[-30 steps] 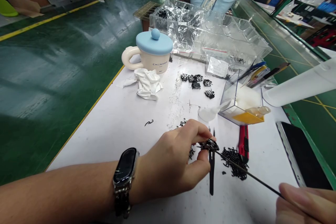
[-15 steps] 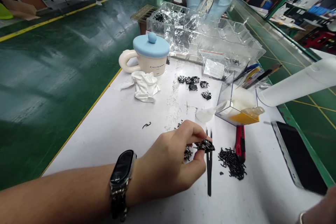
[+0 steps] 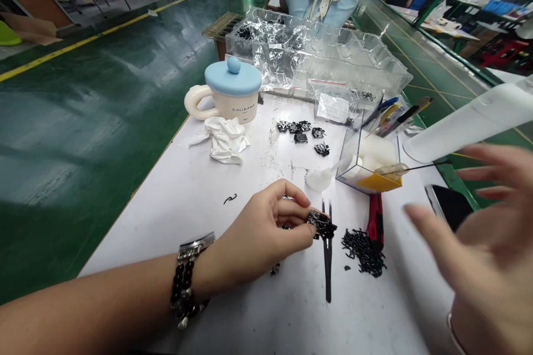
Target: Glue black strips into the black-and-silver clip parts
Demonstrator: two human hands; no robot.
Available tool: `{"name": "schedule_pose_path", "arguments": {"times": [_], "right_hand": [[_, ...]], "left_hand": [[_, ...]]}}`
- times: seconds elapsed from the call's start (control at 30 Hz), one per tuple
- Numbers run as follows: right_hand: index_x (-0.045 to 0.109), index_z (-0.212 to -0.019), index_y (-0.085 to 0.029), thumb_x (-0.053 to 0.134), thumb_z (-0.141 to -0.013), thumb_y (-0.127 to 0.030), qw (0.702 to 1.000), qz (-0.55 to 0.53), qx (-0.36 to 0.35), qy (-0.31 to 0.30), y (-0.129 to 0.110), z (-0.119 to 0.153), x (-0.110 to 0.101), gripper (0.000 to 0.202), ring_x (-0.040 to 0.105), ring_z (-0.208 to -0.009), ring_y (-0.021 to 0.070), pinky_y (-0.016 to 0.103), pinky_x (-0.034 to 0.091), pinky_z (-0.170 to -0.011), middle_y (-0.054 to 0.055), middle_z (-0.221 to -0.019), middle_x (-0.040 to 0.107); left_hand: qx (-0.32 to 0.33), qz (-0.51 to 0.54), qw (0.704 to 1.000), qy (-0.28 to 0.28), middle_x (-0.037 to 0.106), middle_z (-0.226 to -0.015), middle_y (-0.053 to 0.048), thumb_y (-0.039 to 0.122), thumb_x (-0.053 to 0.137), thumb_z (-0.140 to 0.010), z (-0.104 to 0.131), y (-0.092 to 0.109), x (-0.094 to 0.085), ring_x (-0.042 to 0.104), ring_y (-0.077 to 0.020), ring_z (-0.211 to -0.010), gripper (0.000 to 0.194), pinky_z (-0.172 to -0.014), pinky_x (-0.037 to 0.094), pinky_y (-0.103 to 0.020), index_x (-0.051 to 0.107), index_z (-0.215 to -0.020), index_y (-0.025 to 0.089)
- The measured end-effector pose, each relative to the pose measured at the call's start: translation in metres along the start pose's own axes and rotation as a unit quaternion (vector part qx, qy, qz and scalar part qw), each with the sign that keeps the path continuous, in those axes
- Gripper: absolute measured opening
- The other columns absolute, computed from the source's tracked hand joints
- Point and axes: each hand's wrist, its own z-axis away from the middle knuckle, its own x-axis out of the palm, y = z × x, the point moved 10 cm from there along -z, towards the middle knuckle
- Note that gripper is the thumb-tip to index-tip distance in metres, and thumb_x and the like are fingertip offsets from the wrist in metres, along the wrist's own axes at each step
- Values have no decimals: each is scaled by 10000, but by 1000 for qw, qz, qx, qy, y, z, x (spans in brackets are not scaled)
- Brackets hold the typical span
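Note:
My left hand pinches a small black-and-silver part between thumb and fingers, above the white tabletop. Black tweezers lie under and just below that part, tips pointing away from me. More small parts are partly hidden beneath my left hand. At the right, my right hand is raised, blurred, with thumb and fingers apart and no object visible in its grasp. A thin dark rod shows close to its fingers; whether they touch cannot be made out. A heap of small black curved pieces lies between the hands.
A red utility knife touches the heap. Behind it stand a clear box with pens and a white cylinder. A phone, lidded mug, crumpled tissue, finished-looking parts and plastic trays surround the work area.
My right hand has come up from the lower right corner, now partly covering the phone. My left hand has turned slightly, still pinching the part. The whole view has shifted a little.

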Motion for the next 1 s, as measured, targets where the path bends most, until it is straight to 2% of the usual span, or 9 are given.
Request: {"name": "schedule_pose_path", "arguments": {"times": [0.03,0.07,0.13,0.2,0.3,0.63,1.0], "right_hand": [[335,-1375,-282,555,-870,-284,998,-45,43,-5,-5,-1,3,551,365,-1220,387,593,301,-968,116,-1321,392],[437,-1291,-264,596,-844,-330,997,-69,15,-41,-22,-1,12,479,415,-1175,373,572,318,-943,112,-1274,440],[529,-1153,-251,638,-815,-343,989,-101,-11,-108,-43,1,32,366,457,-1127,337,516,346,-887,94,-1231,482],[539,-1107,-244,640,-817,-318,983,-116,-28,-140,-51,3,44,315,467,-1095,307,474,352,-845,86,-1226,483],[548,-1070,-241,629,-829,-308,983,-126,-35,-132,-49,5,49,263,478,-1041,279,456,340,-841,77,-1167,506],[567,-1044,-229,654,-827,-290,982,-136,-53,-117,-51,6,47,242,475,-982,253,442,326,-815,71,-1108,537],[570,-1043,-251,656,-820,-286,984,-129,-42,-117,-52,4,43,242,476,-965,254,448,330,-802,58,-1101,542]], "left_hand": [[-21,34,999,-7,670,-766,7,140,634,-761,-1,-3,1,616,-139,-729,231,-642,435,-268,441,-869,208],[-35,62,997,-11,652,-726,23,138,647,-754,-2,-5,2,604,-123,-692,240,-635,426,-261,443,-861,204],[-50,99,994,-22,636,-681,39,137,670,-744,-4,-8,4,587,-102,-651,248,-647,420,-255,457,-858,194],[-55,117,991,-31,646,-658,33,142,691,-735,-4,-9,6,593,-100,-644,255,-664,423,-256,472,-858,184],[-62,129,989,-39,662,-635,18,160,733,-702,-4,-10,7,613,-113,-631,285,-663,432,-264,485,-842,174],[-80,151,984,-55,668,-609,21,178,770,-679,-4,-13,13,628,-112,-604,315,-648,448,-253,497,-835,163],[-88,157,981,-73,700,-709,-2,163,762,-704,-4,-15,15,635,-102,-645,326,-678,456,-248,481,-869,165]]}}
